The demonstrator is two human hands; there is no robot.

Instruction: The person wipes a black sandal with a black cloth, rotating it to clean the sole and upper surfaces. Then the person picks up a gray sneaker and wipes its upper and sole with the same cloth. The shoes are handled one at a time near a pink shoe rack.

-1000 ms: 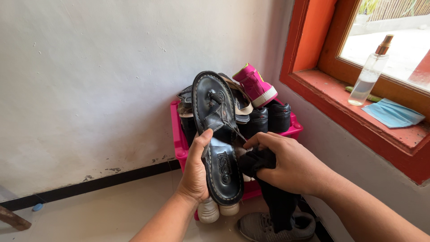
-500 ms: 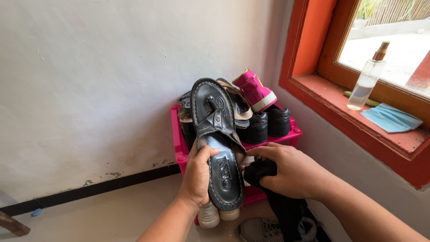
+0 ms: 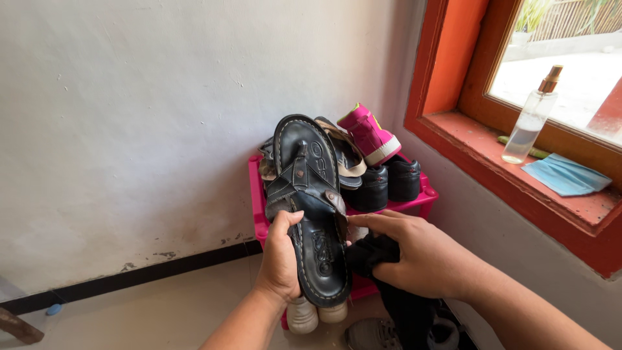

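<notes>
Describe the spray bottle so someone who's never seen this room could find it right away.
Start at the orange-red wooden window sill on the right wall. The clear plastic spray bottle stands upright there against the window frame. Unlike the flat blue face mask lying beside it, it is tall, see-through and topped with a copper-coloured pump.

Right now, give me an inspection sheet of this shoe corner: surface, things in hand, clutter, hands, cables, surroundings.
Surface: pale tiled floor, black skirting along the wall.
Things in hand: black sandal, held upright; dark cloth beside its heel.
Clutter: pink rack crammed with black shoes and a pink shoe; white shoes and a grey sneaker below.
Hands: left hand has a grip on the sandal; right hand has a grip on the cloth.
Cables: nothing seen.
Surroundings: white wall; orange sill with spray bottle and blue mask.
</notes>
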